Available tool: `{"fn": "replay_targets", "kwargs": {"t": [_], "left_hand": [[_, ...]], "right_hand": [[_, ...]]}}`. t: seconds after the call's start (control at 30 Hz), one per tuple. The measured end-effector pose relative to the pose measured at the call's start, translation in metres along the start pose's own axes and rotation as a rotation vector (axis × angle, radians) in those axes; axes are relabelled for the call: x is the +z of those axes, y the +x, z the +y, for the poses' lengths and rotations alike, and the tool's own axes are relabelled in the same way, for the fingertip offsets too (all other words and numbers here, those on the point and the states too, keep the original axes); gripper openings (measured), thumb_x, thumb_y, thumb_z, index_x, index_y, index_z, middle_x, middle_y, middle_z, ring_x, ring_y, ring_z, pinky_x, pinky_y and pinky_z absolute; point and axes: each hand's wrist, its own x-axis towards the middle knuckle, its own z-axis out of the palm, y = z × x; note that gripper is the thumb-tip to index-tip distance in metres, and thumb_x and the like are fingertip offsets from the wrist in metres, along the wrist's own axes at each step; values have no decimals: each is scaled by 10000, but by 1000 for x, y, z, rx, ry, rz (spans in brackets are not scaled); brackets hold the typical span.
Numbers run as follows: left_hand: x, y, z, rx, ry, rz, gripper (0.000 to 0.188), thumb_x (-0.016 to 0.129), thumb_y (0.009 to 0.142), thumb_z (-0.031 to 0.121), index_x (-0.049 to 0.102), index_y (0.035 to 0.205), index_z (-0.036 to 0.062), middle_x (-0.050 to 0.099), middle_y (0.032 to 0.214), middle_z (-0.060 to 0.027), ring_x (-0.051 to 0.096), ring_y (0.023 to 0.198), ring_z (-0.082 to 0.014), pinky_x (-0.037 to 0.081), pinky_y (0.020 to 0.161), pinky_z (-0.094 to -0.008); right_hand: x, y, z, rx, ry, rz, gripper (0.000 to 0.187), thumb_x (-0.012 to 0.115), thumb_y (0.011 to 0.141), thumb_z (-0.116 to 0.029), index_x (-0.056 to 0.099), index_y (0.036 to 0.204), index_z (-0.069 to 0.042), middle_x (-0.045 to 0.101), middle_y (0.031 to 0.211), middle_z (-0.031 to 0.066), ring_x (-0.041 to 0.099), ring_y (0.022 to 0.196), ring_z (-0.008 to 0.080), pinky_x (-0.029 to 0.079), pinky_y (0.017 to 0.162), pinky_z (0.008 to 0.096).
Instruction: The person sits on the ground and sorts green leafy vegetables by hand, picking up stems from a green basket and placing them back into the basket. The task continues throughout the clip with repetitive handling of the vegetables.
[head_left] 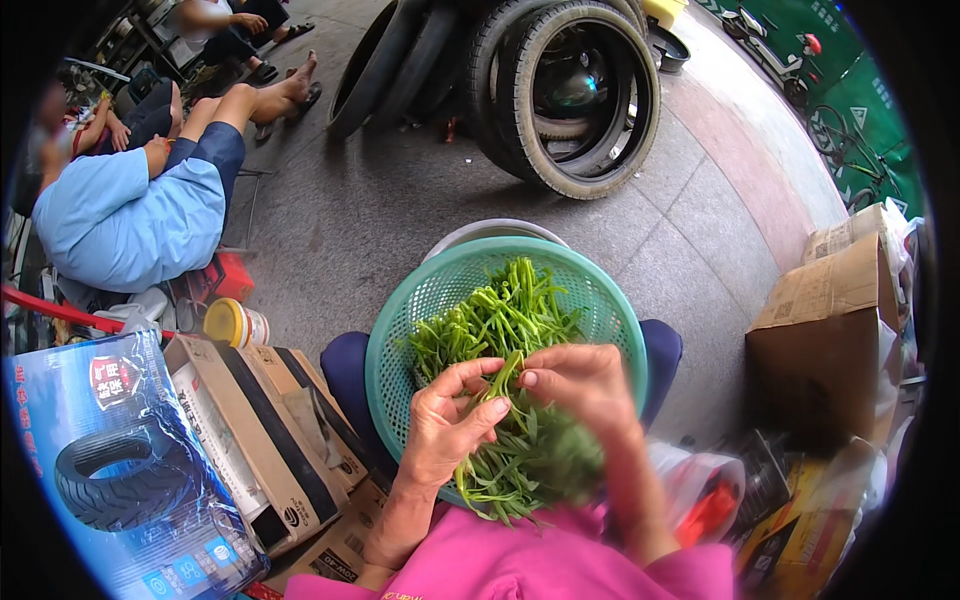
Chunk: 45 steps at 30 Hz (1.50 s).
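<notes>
We see the left hand (447, 425) and the right hand (578, 385) both pinching one green stem (503, 378) above the teal basket (400, 320), which rests on the lap, heaped with leafy greens (490, 320). A hard tug could snap the stem unevenly or tip the basket toward the cardboard boxes (260, 420).

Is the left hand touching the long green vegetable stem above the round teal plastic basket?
Touching. In the head view, the left hand pinches the long green vegetable stem between thumb and fingers, above the teal plastic basket.
</notes>
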Motion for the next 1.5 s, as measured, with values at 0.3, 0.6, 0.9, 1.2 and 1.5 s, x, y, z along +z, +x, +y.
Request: {"fn": "replay_targets", "kwargs": {"t": [0.3, 0.6, 0.9, 1.2, 1.5], "left_hand": [[-11, -1, 2, -112, -88, -9, 352, 690, 896, 47, 607, 1227, -39, 594, 837, 4, 557, 613, -37, 426, 487, -179], [-8, -3, 0, -132, 75, -61, 416, 762, 843, 72, 623, 1224, -19, 595, 940, -3, 586, 748, -52, 490, 614, -200], [-18, -11, -1, 17, 83, -100, 292, 715, 883, 50, 686, 1172, 17, 586, 881, 5, 563, 656, -52, 451, 540, -187], [-51, -10, -7, -13, -385, 117, 251, 600, 929, 64, 650, 1162, -14, 691, 913, -62, 645, 721, -128, 546, 677, -264], [-51, -9, -4, 31, -397, 260, 309, 612, 924, 148, 633, 1176, -30, 626, 767, -62, 572, 613, -148, 459, 561, -260]], "right_hand": [[-32, 5, 24, -499, -1282, 480, 145, 705, 807, -82, 678, 948, -56, 682, 982, 107, 670, 809, 294, 540, 679, 360], [-5, -7, -5, -785, -1137, -73, 490, 667, 716, -1, 635, 1200, -67, 524, 1348, 206, 560, 1167, 384, 468, 974, 472], [-2, 8, 3, -317, 96, -220, 120, 675, 871, -17, 737, 974, -16, 698, 1091, 151, 669, 974, 237, 512, 866, 331], [-95, 129, -8, -414, -346, 419, 200, 595, 931, -96, 692, 1059, 23, 711, 847, 89, 640, 722, 128, 526, 669, 276], [-123, 186, 5, -188, -1185, 38, 219, 636, 842, -129, 716, 986, 17, 729, 872, 157, 707, 797, 253, 547, 765, 371]]}}
